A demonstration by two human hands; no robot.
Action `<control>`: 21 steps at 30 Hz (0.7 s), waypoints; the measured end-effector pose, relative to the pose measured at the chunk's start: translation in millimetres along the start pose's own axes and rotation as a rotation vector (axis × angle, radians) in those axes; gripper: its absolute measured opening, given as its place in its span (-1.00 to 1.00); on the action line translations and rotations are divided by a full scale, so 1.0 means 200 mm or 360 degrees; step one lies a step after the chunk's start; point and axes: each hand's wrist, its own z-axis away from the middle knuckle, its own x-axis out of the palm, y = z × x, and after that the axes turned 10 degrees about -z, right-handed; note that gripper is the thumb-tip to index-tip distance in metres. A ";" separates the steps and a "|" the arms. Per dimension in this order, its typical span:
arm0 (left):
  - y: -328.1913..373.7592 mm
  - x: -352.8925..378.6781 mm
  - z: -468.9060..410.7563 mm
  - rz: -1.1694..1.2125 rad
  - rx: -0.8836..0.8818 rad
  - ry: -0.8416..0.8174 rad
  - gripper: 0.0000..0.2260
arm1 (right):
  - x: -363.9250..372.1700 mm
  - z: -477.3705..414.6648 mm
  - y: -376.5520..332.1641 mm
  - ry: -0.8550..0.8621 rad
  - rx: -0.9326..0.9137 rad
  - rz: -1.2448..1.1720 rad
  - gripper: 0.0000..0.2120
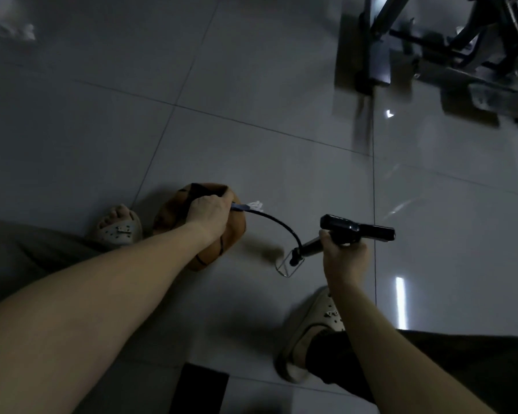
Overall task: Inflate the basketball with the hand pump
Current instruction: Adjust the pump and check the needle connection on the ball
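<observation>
The left grip (210, 213) holds the hose end (240, 207) on the sagging basketball (232, 234), the right grip (343, 255) beside it holds the hand pump (358, 230): stroke straight, keeping that end seated.

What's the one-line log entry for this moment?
left hand: grips hose at basketball | right hand: grips pump | basketball: on floor, looks dented

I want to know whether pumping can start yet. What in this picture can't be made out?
All in the head view:
- Needle and valve of the basketball: hidden under the left hand, so it is unclear whether the hose is seated.
- Top of the pump barrel: covered by the right hand.
- Metal frame, top right: motion-blurred and cut off by the edge.
- White object, top left: too blurred to identify.
</observation>
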 end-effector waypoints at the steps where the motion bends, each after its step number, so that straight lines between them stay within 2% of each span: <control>1: -0.02 0.01 0.01 -0.0011 -0.0040 -0.0013 -0.78 | 0.00 -0.01 -0.02 0.0033 0.0006 0.0007 -0.68; 4: -0.10 0.04 0.01 0.0012 -0.0170 -0.0089 -0.78 | 0.00 -0.02 -0.11 -0.0033 -0.0007 0.0001 -0.69; 7: -0.15 0.01 0.00 0.0119 -0.0297 -0.0317 -0.73 | 0.05 0.00 -0.19 -0.0135 -0.0129 0.0125 -0.67; 10: -0.20 -0.06 0.00 0.0072 -0.0213 -0.0638 -0.74 | 0.11 0.04 -0.22 -0.0240 -0.0250 0.0280 -0.67; 12: -0.23 -0.12 -0.01 0.0085 -0.0142 -0.0855 -0.77 | 0.14 0.06 -0.22 -0.0263 -0.0443 0.0406 -0.67; 14: -0.23 -0.22 -0.04 0.0162 -0.0070 -0.0914 -0.77 | 0.15 0.08 -0.22 -0.0276 -0.0592 0.0496 -0.64; 16: -0.21 -0.41 -0.08 0.0320 0.0040 -0.0740 -0.71 | 0.15 0.10 -0.22 -0.0298 -0.0653 0.0526 -0.61; 17: -0.18 -0.54 -0.08 0.0507 0.0122 -0.0672 -0.61 | 0.15 0.10 -0.22 -0.0304 -0.0685 0.0548 -0.58; 19: -0.08 -0.83 -0.05 0.0929 0.0415 -0.0723 -0.42 | 0.16 0.10 -0.22 -0.0325 -0.0740 0.0641 -0.56; 21: 0.05 -1.04 0.01 0.0930 0.0702 -0.0792 -0.39 | 0.17 0.10 -0.23 -0.0342 -0.0753 0.0711 -0.58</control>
